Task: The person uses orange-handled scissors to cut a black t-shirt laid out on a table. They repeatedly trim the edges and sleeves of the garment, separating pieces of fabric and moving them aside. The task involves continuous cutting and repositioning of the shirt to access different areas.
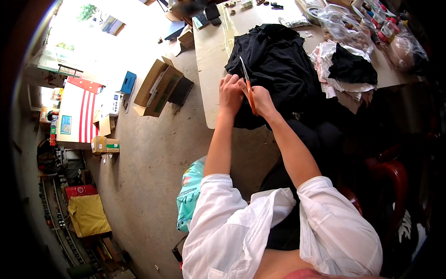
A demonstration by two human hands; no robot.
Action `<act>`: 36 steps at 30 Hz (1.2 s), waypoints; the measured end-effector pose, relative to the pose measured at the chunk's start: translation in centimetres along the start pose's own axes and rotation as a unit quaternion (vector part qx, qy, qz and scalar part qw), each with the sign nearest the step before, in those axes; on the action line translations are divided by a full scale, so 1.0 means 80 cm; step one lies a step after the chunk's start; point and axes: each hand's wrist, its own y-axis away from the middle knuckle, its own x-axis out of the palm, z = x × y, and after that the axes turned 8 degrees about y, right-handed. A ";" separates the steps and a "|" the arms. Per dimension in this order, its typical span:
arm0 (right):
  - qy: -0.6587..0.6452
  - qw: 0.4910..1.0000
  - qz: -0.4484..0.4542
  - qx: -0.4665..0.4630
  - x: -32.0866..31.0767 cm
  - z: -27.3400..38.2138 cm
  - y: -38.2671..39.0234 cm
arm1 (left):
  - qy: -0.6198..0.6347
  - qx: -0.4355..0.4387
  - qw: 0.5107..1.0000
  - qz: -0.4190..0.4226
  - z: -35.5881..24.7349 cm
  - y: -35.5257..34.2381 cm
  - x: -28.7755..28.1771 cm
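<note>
A person in a white shirt (223,232) works at a pale desk (210,69), the right hand (264,100) grasping a pair of orange-handled scissors (251,95) whose blades point away from the body, over the left part of a heap of black cloth (283,63). The left hand (230,95) sits just beside the scissors at the cloth's left edge, its fingers curled inward; from this angle it cannot be told for certain whether they pinch the fabric. The black cloth lies rumpled on the near part of the desk, drooping over the front edge.

To its right, a smaller black piece (352,67) rests on a pile of white and pale pink fabric (324,56). Behind that pile lies a clear plastic bag (343,23), near red-capped bottles (388,30) at the desk's right end. Dark, flat items (213,14) rest at the far left corner.

On the concrete floor (153,162), an open cardboard box (158,88) stands to the left of the desk, while a teal plastic bag (189,197) sits beside the person's left sleeve. Farther left, a yellow cover (89,215) drapes over a boxy shape.
</note>
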 end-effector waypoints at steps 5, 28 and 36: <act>-0.076 0.996 -0.040 0.004 0.009 -0.013 -0.019 | 0.043 0.002 0.999 0.004 -0.001 0.014 0.004; -0.340 0.935 -0.030 0.094 -0.012 0.001 -0.017 | 0.145 -0.130 0.974 -0.112 0.011 0.014 0.015; -0.350 0.933 0.010 0.085 -0.008 0.010 -0.020 | 0.015 -0.523 0.829 -0.196 0.153 0.023 -0.020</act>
